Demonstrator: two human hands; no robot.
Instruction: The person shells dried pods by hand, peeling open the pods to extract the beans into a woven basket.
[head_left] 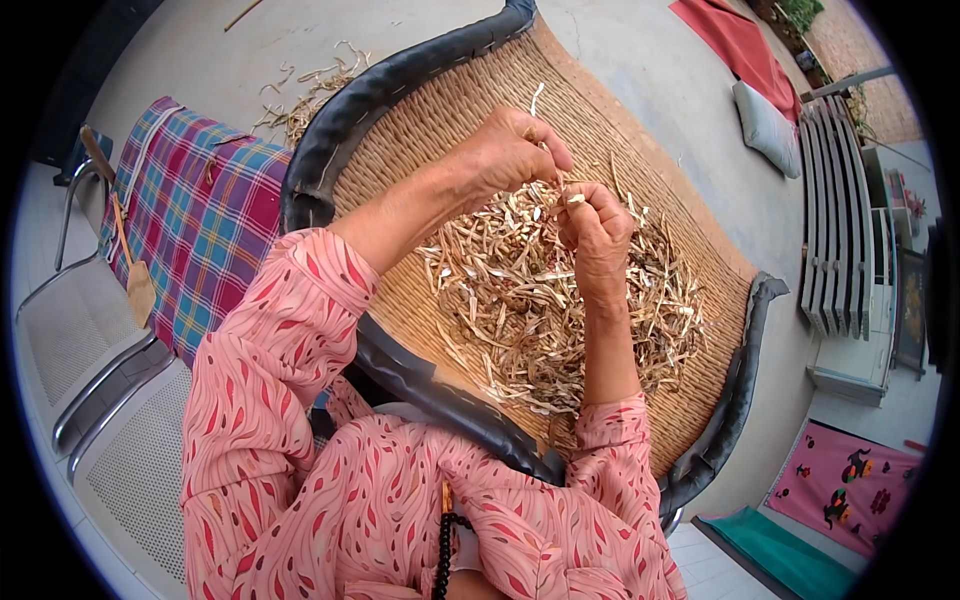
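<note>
"If you go from the left, what comes first?"

"Beyond the left forearm [405, 210], a checked cloth [215, 210]. That forearm slants up and inward to the left hand [518, 150], which is bent at the wrist, thumb and forefinger pinched together. A pale strip [538, 98] shows just past its knuckles; I can't tell whether it is held."

"And between the hands?"

"A thin dry pod [560, 186], as far as I can make out, with the left fingertips closed on its end. Under the hands lies the heap of dry pods [550, 300], on a woven tray [715, 240]."

"What about the right hand?"

"The right hand [602, 235] grips a small pale piece [575, 199] between thumb and forefinger, probably the same pod's other end. Its forearm stands nearly straight up from the lap side."

"So which step is this?"

"I'd judge one pod is being pulled open. The next move seems to call for a firm pinch on both sides and a light twist apart, low over the heap."
</note>
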